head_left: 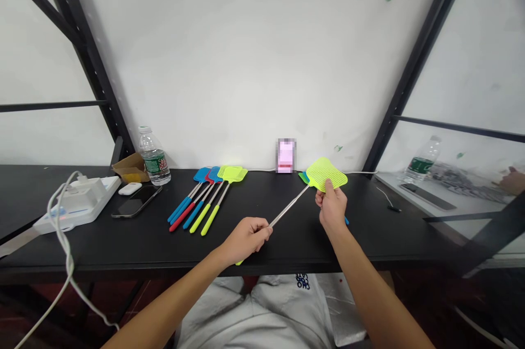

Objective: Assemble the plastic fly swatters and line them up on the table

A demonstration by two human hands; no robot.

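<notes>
A yellow-green fly swatter [327,173] with a perforated head and a silver rod slants between my two hands. My left hand [249,239] is closed round its handle end, and a bit of the yellow-green grip shows below the fist. My right hand [331,204] pinches the lower edge of the head, thumb on top. Behind that head, parts of blue and green swatters [304,176] show on the table; most of them is hidden. To the left, several fly swatters [207,196] in blue, red and yellow-green lie side by side, handles toward me.
A phone with a blurred screen [286,156] leans against the wall. At the left are a water bottle [155,157], a cardboard box [132,167], a dark phone [137,202], a white earbud case [130,188] and a power strip [82,204] with white cables. Black metal posts flank the black table [283,250].
</notes>
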